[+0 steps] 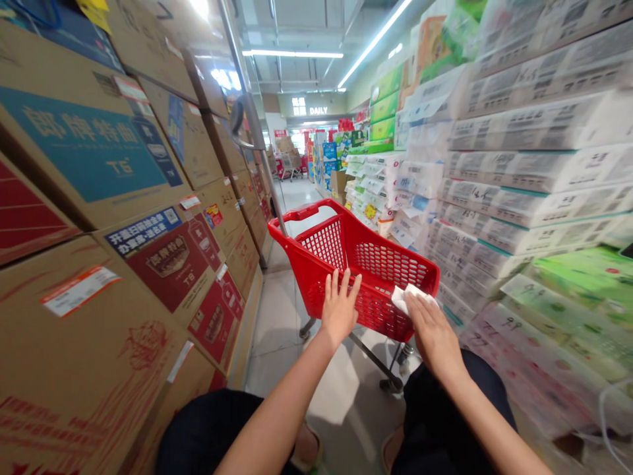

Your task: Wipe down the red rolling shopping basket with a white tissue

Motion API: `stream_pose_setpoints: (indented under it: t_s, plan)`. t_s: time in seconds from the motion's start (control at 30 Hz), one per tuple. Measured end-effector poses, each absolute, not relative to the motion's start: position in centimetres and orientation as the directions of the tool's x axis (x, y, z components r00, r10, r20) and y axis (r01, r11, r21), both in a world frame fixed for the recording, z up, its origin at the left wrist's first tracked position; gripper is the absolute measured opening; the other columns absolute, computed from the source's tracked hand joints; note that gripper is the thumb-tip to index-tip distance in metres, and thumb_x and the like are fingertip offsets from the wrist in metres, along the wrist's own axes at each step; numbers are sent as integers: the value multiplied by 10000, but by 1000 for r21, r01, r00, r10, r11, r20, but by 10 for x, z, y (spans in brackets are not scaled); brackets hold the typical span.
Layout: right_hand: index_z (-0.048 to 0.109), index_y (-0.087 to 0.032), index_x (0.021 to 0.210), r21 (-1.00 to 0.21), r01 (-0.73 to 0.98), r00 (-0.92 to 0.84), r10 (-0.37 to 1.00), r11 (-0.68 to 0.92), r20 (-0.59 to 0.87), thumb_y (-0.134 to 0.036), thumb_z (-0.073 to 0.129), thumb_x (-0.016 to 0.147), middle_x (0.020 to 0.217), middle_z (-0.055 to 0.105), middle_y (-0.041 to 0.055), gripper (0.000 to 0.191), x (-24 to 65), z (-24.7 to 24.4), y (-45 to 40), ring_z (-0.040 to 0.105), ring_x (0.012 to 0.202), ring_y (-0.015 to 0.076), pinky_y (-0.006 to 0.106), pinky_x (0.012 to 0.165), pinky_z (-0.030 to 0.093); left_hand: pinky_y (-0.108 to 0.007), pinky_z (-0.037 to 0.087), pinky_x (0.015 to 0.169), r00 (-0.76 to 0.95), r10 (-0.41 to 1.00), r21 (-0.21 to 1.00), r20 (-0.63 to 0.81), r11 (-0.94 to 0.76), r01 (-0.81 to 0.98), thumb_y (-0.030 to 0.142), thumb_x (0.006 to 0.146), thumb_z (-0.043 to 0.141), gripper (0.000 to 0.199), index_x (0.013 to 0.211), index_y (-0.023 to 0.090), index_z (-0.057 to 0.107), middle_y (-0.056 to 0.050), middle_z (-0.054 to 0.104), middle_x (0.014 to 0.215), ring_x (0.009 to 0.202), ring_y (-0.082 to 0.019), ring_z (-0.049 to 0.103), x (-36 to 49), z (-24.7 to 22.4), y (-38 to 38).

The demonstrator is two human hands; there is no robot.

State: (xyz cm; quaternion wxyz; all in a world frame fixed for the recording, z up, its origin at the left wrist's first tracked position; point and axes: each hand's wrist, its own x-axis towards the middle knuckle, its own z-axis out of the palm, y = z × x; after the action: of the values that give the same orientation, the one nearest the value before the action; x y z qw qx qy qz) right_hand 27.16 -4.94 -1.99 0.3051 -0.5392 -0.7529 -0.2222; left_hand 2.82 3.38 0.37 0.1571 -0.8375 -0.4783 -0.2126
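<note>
A red plastic shopping cart (395, 264) with perforated sides stands in front of me on a metal wheeled frame. My left hand (340, 307) lies with spread fingers against the near side of its basket and holds nothing. At the basket's right corner, my right hand (432, 326) presses a white cloth or tissue (399, 299) onto the red rim. The fingers of that hand are close together over the white piece. Inside the basket, the part of the floor that shows is red.
Stacked cardboard boxes (198, 257) line the left side, beside a metal pole (242, 59). Piled white paper packs (514, 165) and green packs (583, 277) rise close on the right. A tiled aisle (297, 191) runs ahead towards another cart (287, 165).
</note>
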Motion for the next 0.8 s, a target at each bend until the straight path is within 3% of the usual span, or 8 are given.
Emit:
stream_pose_setpoints:
  t_s: [0.13, 0.23, 0.43, 0.6, 0.8]
  plan:
    - [275, -284, 1632, -281, 901, -43, 714, 330, 699, -41, 386, 911, 1619, 441, 51, 768, 284, -19, -55, 444, 1471, 242, 485, 1225, 386, -614, 140, 1277, 463, 738, -93, 491, -484, 870, 200, 788, 701, 991, 1644, 220, 201, -138, 239, 1699, 1580, -396, 123, 32, 4, 37]
    - [341, -292, 1603, -450, 846, 136, 699, 287, 702, -139, 392, 972, 1622, 438, 32, 651, 290, -18, -55, 453, 1465, 226, 443, 1228, 374, -603, 156, 1277, 469, 736, -102, 488, -486, 868, 198, 801, 694, 971, 1642, 211, 208, -144, 267, 1688, 1581, -401, 102, 37, 4, 37]
    - [416, -260, 1561, -509, 824, 230, 675, 248, 701, -313, 410, 1039, 1592, 479, 84, 525, 301, -32, -49, 448, 1469, 249, 465, 1217, 371, -604, 171, 1273, 492, 725, -111, 482, -507, 855, 221, 816, 707, 957, 1640, 207, 220, -165, 294, 1674, 1575, -417, 104, 53, 5, 32]
    - [492, -255, 1509, -498, 842, 211, 725, 206, 655, -447, 600, 959, 1619, 437, 99, 593, 321, -38, -53, 295, 1543, 310, 496, 1213, 367, -603, 170, 1276, 501, 728, -142, 468, -498, 855, 230, 870, 671, 898, 1645, 213, 219, -171, 300, 1670, 1571, -412, 141, 70, 2, 28]
    - [450, -289, 1549, -561, 813, 304, 706, 159, 640, -346, 518, 992, 1522, 565, 70, 564, 333, -29, -72, 557, 1377, 287, 437, 1151, 454, -608, 108, 1291, 513, 734, -183, 445, -486, 854, 228, 918, 616, 831, 1649, 210, 222, -146, 350, 1654, 1566, -400, 183, 85, -1, 25]
